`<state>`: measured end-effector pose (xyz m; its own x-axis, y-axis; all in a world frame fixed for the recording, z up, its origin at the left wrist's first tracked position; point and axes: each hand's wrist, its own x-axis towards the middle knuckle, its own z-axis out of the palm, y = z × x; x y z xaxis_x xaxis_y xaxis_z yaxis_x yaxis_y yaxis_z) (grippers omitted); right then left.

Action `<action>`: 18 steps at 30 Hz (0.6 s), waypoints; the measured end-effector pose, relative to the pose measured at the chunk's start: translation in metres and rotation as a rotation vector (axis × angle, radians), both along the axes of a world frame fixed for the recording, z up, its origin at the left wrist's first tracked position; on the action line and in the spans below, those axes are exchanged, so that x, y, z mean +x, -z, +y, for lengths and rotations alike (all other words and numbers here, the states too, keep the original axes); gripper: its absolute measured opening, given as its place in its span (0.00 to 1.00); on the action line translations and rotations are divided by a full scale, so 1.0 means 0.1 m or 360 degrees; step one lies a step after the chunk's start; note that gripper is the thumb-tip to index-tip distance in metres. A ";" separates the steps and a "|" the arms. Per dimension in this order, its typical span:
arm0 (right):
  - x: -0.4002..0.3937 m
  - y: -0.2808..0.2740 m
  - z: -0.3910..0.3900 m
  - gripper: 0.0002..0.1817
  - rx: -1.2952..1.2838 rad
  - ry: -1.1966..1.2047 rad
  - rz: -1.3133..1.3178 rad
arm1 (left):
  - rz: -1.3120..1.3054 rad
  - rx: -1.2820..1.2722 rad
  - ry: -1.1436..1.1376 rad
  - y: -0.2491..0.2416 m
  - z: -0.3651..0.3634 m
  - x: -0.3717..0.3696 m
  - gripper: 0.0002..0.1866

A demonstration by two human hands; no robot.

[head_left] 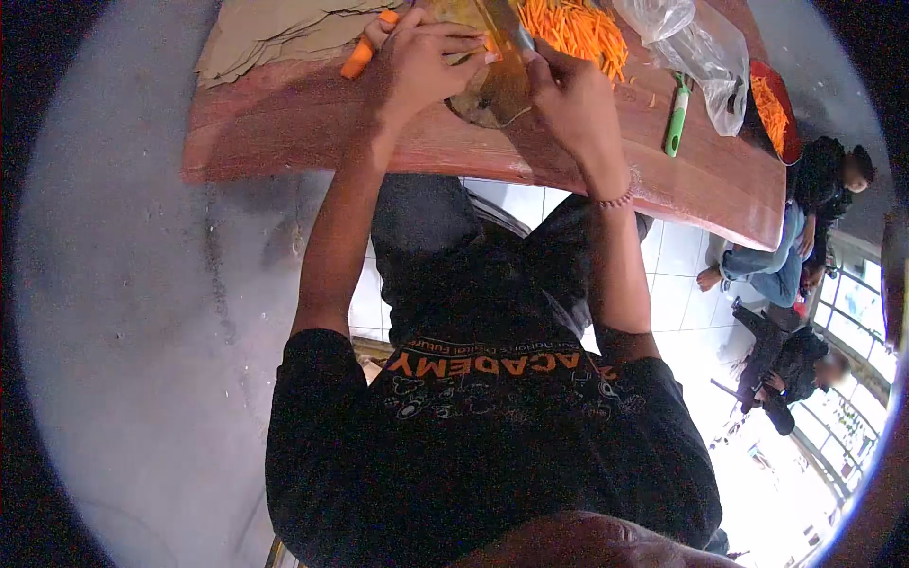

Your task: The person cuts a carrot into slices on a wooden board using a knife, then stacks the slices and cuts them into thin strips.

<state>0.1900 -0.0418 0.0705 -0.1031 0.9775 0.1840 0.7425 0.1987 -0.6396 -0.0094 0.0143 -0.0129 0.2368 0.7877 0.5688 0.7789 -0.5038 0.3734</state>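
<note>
- A big red-brown wood table (275, 123) is under the left fingers (456, 44) and the right fingers (547, 68).
- A yellowish board (488, 109) lies on it, below the fingers.
- Brown sheets (260, 38) lie left of the left fingers.
- Orange strips (573, 33) sit in a heap just past the right fingers, maybe partly on the board.
- A green-and-white tool (677, 118) and a see-through bag (715, 62) lie right of the right fingers.

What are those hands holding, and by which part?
The right hand grips a knife by its handle. The left hand touches a carrot piece; its grip is unclear.
</note>
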 end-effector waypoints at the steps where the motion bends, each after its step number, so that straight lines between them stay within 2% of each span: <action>1: 0.04 -0.03 -0.06 0.18 -0.0051 0.0020 0.0031 | -0.0005 -0.0001 -0.0031 -0.03 -0.03 0.02 0.13; 4: 0.09 -0.03 -0.22 0.19 -0.0042 0.0025 0.0083 | 0.0199 0.0159 -0.0070 -0.14 -0.10 0.04 0.15; 5: 0.09 -0.01 -0.26 0.19 0.0020 0.0010 0.0105 | 0.0201 0.0155 -0.0074 -0.08 -0.07 0.02 0.15; 7: 0.07 0.00 -0.35 0.19 -0.0015 0.0033 0.0055 | -0.0073 0.0024 0.0057 -0.01 -0.01 0.00 0.15; 9: 0.04 -0.01 -0.38 0.20 -0.0047 0.0060 0.0006 | 0.0059 0.0069 0.0002 -0.05 -0.05 0.00 0.15; 10: 0.01 -0.02 -0.38 0.16 -0.0008 0.0041 0.0050 | 0.0185 0.0115 -0.0050 -0.10 -0.07 0.02 0.15; 12: -0.05 0.02 -0.37 0.13 0.0025 0.0028 0.0096 | 0.0155 0.0068 -0.0074 -0.09 -0.07 0.05 0.15; 14: -0.12 0.13 -0.25 0.14 0.0282 0.0002 -0.0008 | 0.0126 0.0028 -0.0091 -0.08 -0.05 0.06 0.14; 18: -0.17 0.10 -0.04 0.15 0.0156 -0.0026 -0.0032 | 0.0070 0.0047 0.0014 -0.03 -0.02 -0.01 0.15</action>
